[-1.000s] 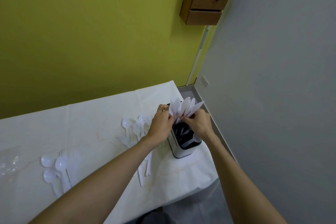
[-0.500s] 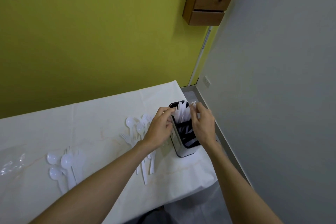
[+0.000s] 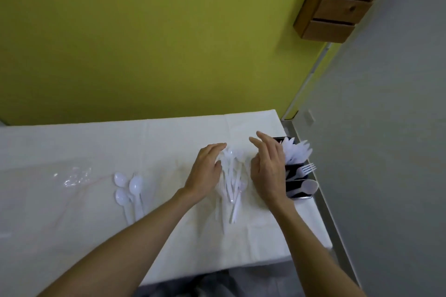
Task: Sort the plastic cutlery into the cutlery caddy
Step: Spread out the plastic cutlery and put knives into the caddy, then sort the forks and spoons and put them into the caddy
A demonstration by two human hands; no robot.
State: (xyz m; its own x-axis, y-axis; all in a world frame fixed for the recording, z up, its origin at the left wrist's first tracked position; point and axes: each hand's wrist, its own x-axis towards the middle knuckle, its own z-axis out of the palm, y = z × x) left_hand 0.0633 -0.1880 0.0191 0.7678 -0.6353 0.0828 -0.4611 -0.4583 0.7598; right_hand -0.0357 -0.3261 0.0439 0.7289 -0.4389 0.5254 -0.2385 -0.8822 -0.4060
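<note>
A pile of white plastic cutlery [image 3: 232, 178] lies on the white tablecloth [image 3: 72, 212] between my two hands. My left hand [image 3: 206, 172] hovers open at the pile's left side, my right hand [image 3: 268, 171] open at its right side; neither holds anything. Behind my right hand stands the black cutlery caddy [image 3: 298, 184] with white knives [image 3: 296, 152] fanned in its far compartment, a fork [image 3: 306, 169] in the middle and a spoon [image 3: 309, 187] in the near one. Three more spoons [image 3: 130, 188] lie further left.
A crumpled clear plastic wrapper [image 3: 76, 176] lies at the left of the table. The table's right edge is just past the caddy, close to the grey wall. A wooden drawer unit [image 3: 337, 0] hangs on the yellow wall above.
Both hands let go of the knives in the caddy and moved left, now flanking the cutlery pile. The knives stay fanned in the caddy. The view has shifted.
</note>
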